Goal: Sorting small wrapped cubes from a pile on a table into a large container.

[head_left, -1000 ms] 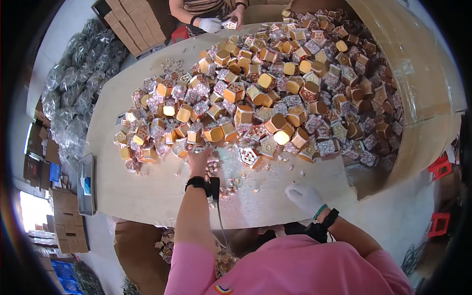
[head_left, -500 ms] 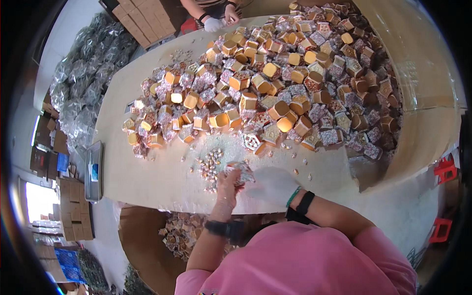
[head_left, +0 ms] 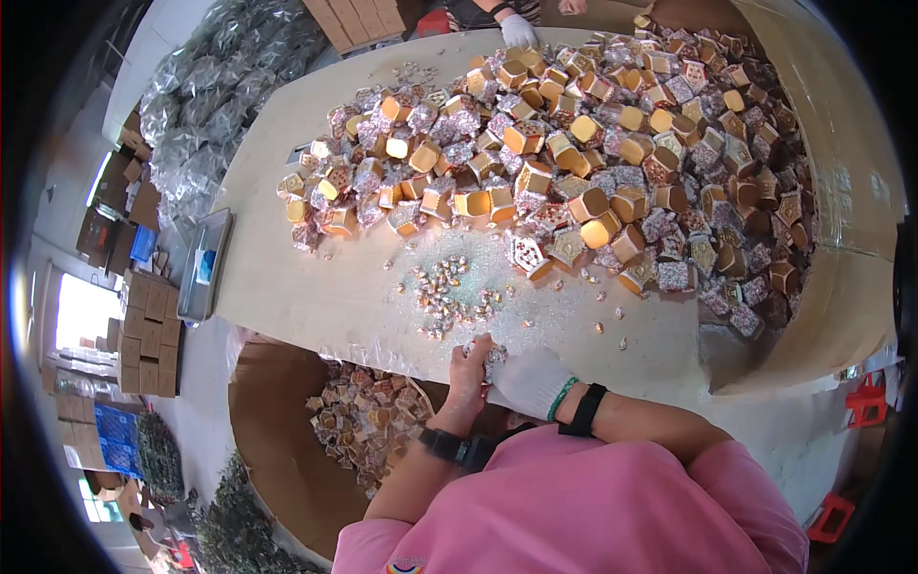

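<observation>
Close to the table's near edge, a small glittery house ornament [head_left: 495, 358] is mostly covered by my two hands. My bare left hand [head_left: 469, 373] is closed round it from the left, thumb side up. Against its right side presses my right hand [head_left: 532, 381], in a white knitted glove, with its fingers curled and partly hidden. Just beyond my hands lies a loose heap of tiny shiny beads or trinkets [head_left: 449, 297] among scattered glitter. Past that spreads a large pile of similar house ornaments [head_left: 593, 182], many with gold-coloured bases facing up.
Below the table's near edge stands a cardboard box [head_left: 273, 430] with more small houses [head_left: 368, 411] inside. A metal tray [head_left: 205, 268] is at the table's left edge. Across the table is another person's gloved hand [head_left: 519, 32]. A tall cardboard wall [head_left: 841, 191] borders the right side.
Both hands have drawn nearer my body with the house ornament, and the gloved hand has closed in on it. The view has shifted. The other person's hands have moved apart.
</observation>
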